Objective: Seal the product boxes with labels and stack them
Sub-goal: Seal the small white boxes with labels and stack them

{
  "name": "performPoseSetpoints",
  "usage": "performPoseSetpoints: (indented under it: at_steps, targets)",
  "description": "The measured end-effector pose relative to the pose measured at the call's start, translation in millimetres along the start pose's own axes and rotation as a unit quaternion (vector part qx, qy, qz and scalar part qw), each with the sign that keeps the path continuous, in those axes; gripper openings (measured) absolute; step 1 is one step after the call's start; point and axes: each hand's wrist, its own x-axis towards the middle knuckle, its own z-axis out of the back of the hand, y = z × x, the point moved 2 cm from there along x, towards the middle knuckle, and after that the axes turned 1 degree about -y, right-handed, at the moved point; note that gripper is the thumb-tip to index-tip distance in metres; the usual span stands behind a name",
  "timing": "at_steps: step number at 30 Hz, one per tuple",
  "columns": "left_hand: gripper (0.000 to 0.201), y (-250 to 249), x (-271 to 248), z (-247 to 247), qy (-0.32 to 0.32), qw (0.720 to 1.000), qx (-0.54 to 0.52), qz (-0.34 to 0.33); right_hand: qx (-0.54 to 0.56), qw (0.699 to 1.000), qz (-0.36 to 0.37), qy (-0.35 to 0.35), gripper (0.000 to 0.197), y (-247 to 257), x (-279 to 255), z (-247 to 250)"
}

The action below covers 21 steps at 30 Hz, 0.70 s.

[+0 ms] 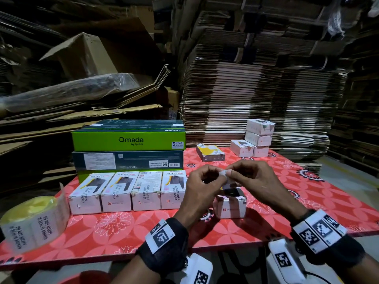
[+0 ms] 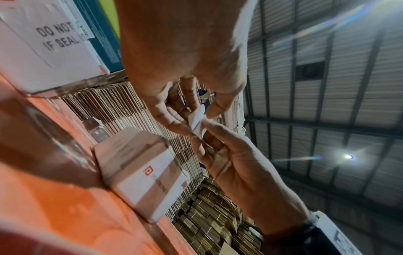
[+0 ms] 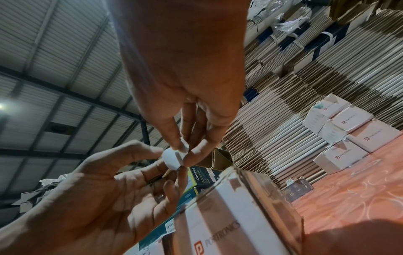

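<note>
Both hands meet above the middle of the table [image 1: 114, 228], each pinching the same small white label [image 1: 224, 173] between thumb and fingertips. The left hand [image 1: 202, 186] grips its left end, the other fingers loosely curled; the right hand [image 1: 253, 179] grips the right end. In the wrist views the label [image 2: 198, 123] bends between the fingers, and it is held in the air, apart from any box.

Directly beneath the hands a white Portronics product box [image 1: 229, 206] stands on the table, its top flap open with a dark item showing inside; what the item is cannot be told.

To its left a row of four sealed Halley 20K boxes [image 1: 127, 191] stands side by side, each with a "DO NOT ACCEPT IF SEAL IS BROKEN" label over the top front edge. Behind the row lies a stack of Omada boxes [image 1: 128, 143], green and dark teal.

At the table's near left corner sits a roll of seal labels [image 1: 32, 220], with a loose tail standing up.

Toward the far right corner is a small stack of white Portronics boxes [image 1: 257, 138], and just left of it a yellow-and-white box [image 1: 210, 153] lying alone.

Flattened cardboard cartons [image 1: 256, 89] are piled high behind the table.
</note>
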Motion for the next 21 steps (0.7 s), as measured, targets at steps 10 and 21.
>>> performPoseSetpoints:
  at_steps: [10, 21]
  targets:
    - [0.014, -5.4, -5.7, -2.3, 0.016, 0.999, -0.039, 0.005, 0.029, 0.999, 0.010, 0.021, 0.012, 0.9, -2.6, -1.5]
    - [0.015, -0.8, -6.9, -4.9, 0.021, 0.993, -0.103, 0.059, 0.071, 0.997, -0.007, 0.006, 0.013, -5.1, -1.8, -3.5]
